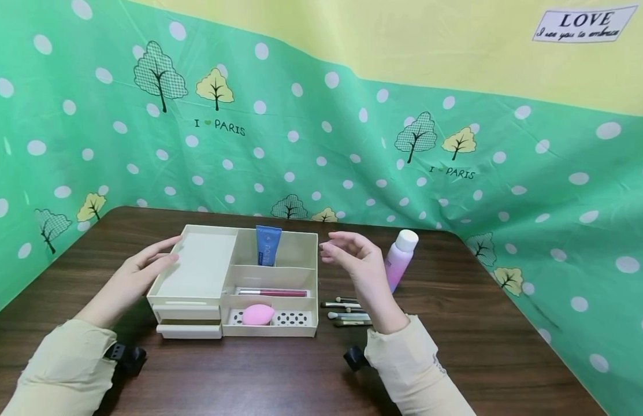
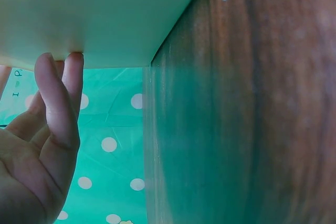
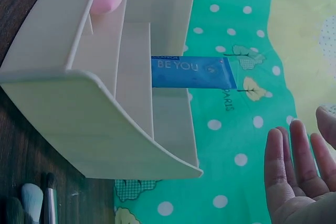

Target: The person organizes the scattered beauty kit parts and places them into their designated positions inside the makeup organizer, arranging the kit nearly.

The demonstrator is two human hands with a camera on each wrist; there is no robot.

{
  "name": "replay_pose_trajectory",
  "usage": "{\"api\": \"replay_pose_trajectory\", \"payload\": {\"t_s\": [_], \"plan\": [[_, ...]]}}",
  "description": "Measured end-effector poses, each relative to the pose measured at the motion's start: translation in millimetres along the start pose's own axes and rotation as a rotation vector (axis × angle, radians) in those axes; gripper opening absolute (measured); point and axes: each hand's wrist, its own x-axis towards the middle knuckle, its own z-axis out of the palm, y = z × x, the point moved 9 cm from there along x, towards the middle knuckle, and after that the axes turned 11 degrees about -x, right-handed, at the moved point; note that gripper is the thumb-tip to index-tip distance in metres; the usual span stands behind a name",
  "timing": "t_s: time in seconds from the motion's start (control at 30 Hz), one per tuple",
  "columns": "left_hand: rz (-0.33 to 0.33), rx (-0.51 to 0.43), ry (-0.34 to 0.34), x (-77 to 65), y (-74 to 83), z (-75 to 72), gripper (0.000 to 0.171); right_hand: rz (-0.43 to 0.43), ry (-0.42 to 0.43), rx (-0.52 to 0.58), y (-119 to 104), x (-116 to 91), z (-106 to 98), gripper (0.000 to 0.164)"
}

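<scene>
A cream desktop organizer (image 1: 204, 260) stands on the table, its flat-topped drawer part on the left. Against its left side rests my left hand (image 1: 139, 274), and the left wrist view shows fingertips (image 2: 76, 61) touching that wall. Upright in the back compartment is a blue tube (image 1: 268, 245). The middle compartment holds a slim tube with a dark pink body (image 1: 282, 293), and the front one a pink makeup sponge (image 1: 257, 315). My right hand (image 1: 360, 268), fingers loosely bent and holding nothing, hovers just right of the organizer; in the right wrist view its fingers (image 3: 296, 150) are apart.
Several makeup brushes (image 1: 347, 316) lie on the dark wooden table (image 1: 279, 375) right of the organizer, partly under my right wrist. Behind my right hand stands a pink and lilac bottle with a white cap (image 1: 399, 260). A green dotted curtain (image 1: 321, 144) hangs around the table.
</scene>
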Motion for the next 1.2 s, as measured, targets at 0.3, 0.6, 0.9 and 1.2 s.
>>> {"api": "replay_pose_trajectory", "payload": {"t_s": [0.3,0.6,0.9,1.2], "plan": [[-0.012,0.004,-0.011,-1.2,-0.5,0.1,0.059,-0.012,-0.049,-0.095,-1.1,1.0,-6.7,0.029],[-0.02,-0.017,-0.018,-0.4,-2.4,-0.7,0.06,-0.032,-0.055,-0.152,-12.8,1.6,-23.5,0.026],[-0.026,-0.009,-0.017,1.1,-2.7,-0.9,0.06,-0.032,-0.082,-0.222,-16.6,2.7,-35.3,0.028],[-0.027,-0.019,-0.022,1.5,-3.5,-1.1,0.06,-0.023,-0.049,-0.224,-17.8,3.1,-48.8,0.023]]}}
